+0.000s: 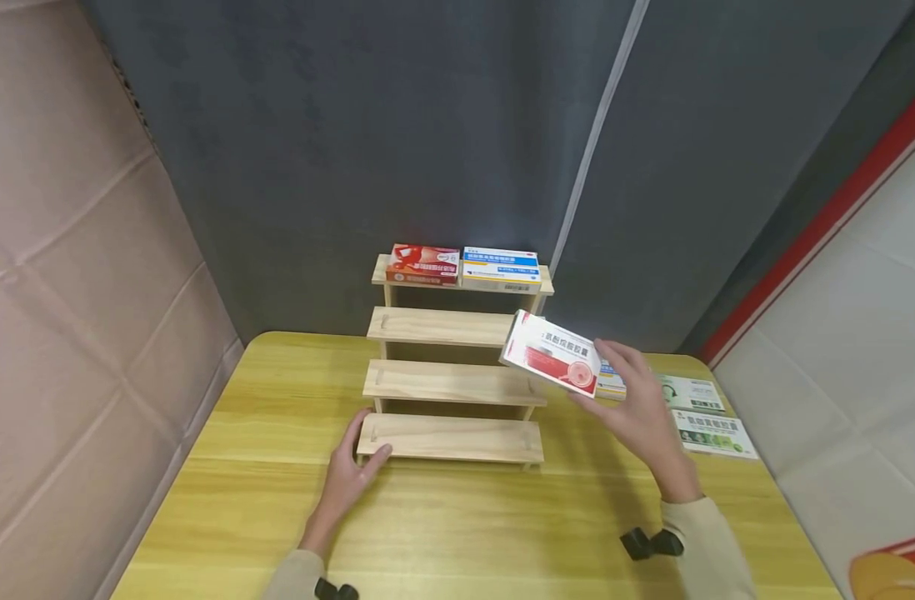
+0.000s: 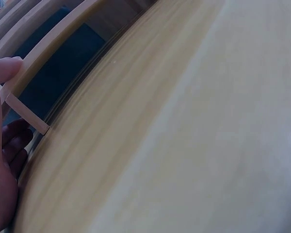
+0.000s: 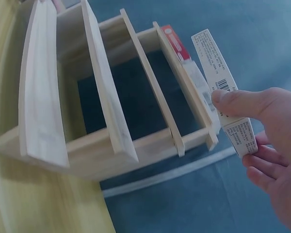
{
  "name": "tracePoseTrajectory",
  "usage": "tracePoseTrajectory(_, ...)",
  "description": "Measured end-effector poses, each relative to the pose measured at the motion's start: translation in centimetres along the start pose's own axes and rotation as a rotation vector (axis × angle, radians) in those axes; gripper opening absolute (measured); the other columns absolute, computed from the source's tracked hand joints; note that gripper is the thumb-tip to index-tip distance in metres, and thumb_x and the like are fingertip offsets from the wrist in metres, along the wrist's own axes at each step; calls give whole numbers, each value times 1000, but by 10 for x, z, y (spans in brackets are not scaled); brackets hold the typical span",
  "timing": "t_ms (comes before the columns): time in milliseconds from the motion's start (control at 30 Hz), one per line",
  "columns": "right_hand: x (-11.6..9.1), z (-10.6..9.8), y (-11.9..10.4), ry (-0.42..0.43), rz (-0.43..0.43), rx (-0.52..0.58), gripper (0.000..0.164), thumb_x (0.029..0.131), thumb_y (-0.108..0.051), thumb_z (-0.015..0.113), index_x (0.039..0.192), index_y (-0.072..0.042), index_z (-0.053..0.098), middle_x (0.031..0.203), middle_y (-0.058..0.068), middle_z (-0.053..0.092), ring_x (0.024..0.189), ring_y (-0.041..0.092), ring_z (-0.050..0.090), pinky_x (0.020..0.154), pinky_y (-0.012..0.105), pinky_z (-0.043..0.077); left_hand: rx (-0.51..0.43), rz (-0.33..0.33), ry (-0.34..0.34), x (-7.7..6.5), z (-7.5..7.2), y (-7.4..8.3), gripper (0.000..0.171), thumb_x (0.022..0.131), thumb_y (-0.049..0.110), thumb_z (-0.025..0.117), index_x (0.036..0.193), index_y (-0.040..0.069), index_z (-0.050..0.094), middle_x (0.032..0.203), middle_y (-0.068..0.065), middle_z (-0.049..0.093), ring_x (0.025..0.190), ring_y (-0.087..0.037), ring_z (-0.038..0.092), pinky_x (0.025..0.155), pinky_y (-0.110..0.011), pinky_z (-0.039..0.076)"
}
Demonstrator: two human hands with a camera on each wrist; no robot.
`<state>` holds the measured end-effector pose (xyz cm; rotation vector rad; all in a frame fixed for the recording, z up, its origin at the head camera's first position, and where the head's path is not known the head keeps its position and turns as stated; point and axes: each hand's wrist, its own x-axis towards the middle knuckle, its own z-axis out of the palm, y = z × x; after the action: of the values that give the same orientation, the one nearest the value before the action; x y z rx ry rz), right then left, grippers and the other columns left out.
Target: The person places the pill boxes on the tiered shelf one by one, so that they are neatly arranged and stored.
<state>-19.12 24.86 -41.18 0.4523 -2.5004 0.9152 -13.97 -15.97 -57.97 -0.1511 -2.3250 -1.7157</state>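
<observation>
Your right hand (image 1: 641, 410) pinches a white-and-red rectangular cardboard medicine box (image 1: 551, 354), raised near the right end of the pale wooden four-tier rack (image 1: 450, 437), while your left hand (image 1: 348, 472) grips its lowest tier's left end, thumb in front

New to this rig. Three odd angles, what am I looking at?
No machine, just a person's bare hands. The wide picture comes from a head-worn camera looking down; the others come from cameras on the left and right wrists. On the table stands a stepped wooden rack with a red box and a blue-white box on top. The left hand grips the lowest step at its left end; the right hand holds a red-white box in the air. Two green-white boxes lie farther right; another box is partly hidden behind that hand.
</observation>
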Motion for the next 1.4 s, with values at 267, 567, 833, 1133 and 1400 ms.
tracePoseTrajectory(267,11,14,-15,-26,-60,53,82,70,-15,94,142,0,56,139,20,54,126,38,54,101,59,49,19,-2,7,-1,-1,5,75,91,11,74,153,-2,35,151,-27,47,139,-42,47,115,-17,33)
tracePoseTrajectory(567,20,33,-26,-40,-123,91,82,68,-11,95,140,1,57,137,19,57,125,37,56,104,59,48,19,3,18,-1,2,8,74,92,11,72,154,-2,34,156,-26,42,143,-46,41,119,-63,28)
tracePoseTrajectory(833,32,46,-39,-88,-148,141,82,70,-10,94,142,0,56,139,19,55,126,37,56,104,58,50,34,4,17,-2,-1,13,72,91,11,74,153,0,38,154,-30,42,142,-49,40,119,-65,31)
tracePoseTrajectory(1133,49,62,-50,-109,-167,103,81,70,-18,95,141,-3,58,138,14,57,125,33,58,101,52,55,60,-9,8,-2,-2,14,74,91,11,74,153,-2,37,152,-27,46,139,-44,47,119,-45,36)
tracePoseTrajectory(1400,62,74,-58,-178,-136,126,81,73,-17,93,143,-3,56,141,16,54,128,35,55,107,54,51,43,1,27,2,3,-17,76,90,11,75,154,1,35,153,-24,47,140,-41,47,119,-26,34)
